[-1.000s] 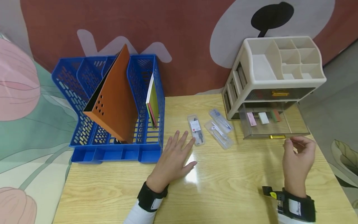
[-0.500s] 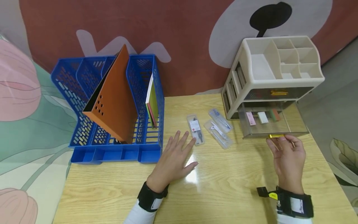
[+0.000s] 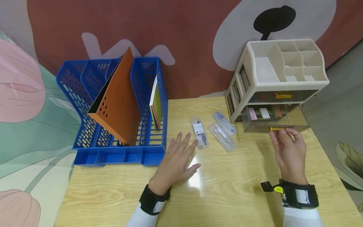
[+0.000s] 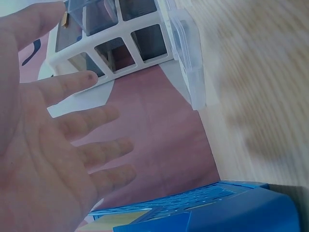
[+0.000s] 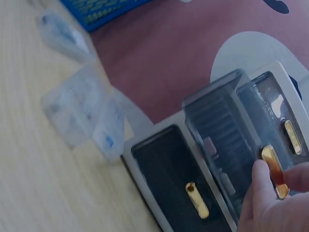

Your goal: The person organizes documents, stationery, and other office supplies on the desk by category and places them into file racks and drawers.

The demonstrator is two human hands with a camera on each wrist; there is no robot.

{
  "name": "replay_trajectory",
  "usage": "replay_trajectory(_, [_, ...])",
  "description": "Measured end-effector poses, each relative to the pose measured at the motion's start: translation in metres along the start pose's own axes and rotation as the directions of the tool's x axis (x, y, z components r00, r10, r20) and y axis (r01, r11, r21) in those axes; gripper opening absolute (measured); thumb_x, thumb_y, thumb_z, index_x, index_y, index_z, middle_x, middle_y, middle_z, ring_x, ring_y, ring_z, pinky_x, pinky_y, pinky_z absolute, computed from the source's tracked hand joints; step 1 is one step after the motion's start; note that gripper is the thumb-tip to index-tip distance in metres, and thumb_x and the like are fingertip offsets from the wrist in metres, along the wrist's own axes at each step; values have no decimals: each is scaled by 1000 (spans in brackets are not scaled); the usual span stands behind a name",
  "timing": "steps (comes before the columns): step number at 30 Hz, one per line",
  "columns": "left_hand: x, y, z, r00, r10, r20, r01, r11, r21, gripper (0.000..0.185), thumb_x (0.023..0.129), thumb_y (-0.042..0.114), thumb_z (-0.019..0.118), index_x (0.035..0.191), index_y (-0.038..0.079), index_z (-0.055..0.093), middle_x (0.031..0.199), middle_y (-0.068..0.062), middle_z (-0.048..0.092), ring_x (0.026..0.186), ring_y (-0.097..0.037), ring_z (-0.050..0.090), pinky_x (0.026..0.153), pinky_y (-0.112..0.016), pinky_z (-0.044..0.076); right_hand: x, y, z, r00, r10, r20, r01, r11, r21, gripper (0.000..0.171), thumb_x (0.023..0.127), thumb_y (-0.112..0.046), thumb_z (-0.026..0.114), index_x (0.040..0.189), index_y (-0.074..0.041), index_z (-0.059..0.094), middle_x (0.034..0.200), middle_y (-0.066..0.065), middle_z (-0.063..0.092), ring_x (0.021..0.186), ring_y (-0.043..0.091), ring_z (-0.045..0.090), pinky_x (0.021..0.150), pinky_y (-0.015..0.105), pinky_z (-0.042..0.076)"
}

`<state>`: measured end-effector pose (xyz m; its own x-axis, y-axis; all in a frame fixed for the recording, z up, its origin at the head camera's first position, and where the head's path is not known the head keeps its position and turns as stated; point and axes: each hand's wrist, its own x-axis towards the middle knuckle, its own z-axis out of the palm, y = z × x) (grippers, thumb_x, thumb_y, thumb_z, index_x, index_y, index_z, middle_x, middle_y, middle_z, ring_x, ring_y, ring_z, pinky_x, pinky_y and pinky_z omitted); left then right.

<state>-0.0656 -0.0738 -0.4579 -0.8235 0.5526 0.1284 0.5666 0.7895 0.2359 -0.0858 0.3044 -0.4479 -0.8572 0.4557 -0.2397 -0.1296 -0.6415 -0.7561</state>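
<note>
My right hand (image 3: 287, 146) reaches to the cream desk organiser (image 3: 283, 60). Its thumb and fingertips press the gold handle (image 3: 275, 128) of the lower clear drawer (image 3: 272, 118), which stands partly out. The right wrist view shows the thumb and a finger of the right hand (image 5: 270, 208) against that handle (image 5: 274, 166). Small pink, white and dark items lie inside the drawer. My left hand (image 3: 177, 157) rests flat on the wooden table (image 3: 241, 189), fingers spread and holding nothing. Its fingertips are just short of a clear plastic case (image 3: 199, 136).
Two more clear cases (image 3: 221, 137) (image 3: 224, 121) lie between the hands, near the organiser. A blue file rack (image 3: 82, 82) stands at the back left with a brown folder (image 3: 119, 104) and thin books (image 3: 156, 107). Painted wall behind; table edge at right.
My right hand has moved forward onto the gold handle, and the lower drawer has slid part of the way back into the organiser. The left hand has stayed still.
</note>
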Motion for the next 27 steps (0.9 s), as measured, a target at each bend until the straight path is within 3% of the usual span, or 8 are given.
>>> replay_trajectory(5, [0, -2, 0, 1000, -6, -18, 6, 1000, 6, 76, 95, 60, 63, 157, 18, 46, 166, -15, 36, 155, -45, 28, 121, -63, 31, 10, -7, 3, 993, 104, 51, -108, 991, 83, 21, 99, 6, 60, 116, -3, 51, 133, 8, 47, 116, 24, 61, 101, 30, 55])
replay_trajectory(8, [0, -2, -1, 1000, -8, -20, 8, 1000, 2, 76, 95, 59, 64, 157, 18, 46, 166, -15, 36, 155, -44, 28, 121, -63, 31, 16, -9, 4, 988, 130, 86, -139, 984, 107, 20, 100, 6, 58, 116, -3, 51, 132, 8, 48, 116, 24, 58, 102, 31, 55])
replay_trajectory(18, [0, -3, 1, 999, -15, -37, 15, 1000, 22, 74, 96, 58, 63, 156, 17, 47, 165, -17, 38, 153, -45, 30, 119, -63, 34, 40, -11, 15, 986, 147, 79, -150, 988, 32, 22, 99, 3, 62, 116, -5, 52, 128, 6, 46, 115, 20, 55, 101, 28, 55])
replay_trajectory(27, [0, -6, 4, 996, -85, 4, 85, 996, 16, 74, 99, 58, 59, 159, 18, 42, 167, -18, 33, 153, -49, 27, 118, -63, 35, 59, -11, 25, 981, 171, 90, -172, 985, -2, 23, 99, 3, 62, 116, -5, 50, 117, 8, 50, 108, 19, 56, 100, 27, 55])
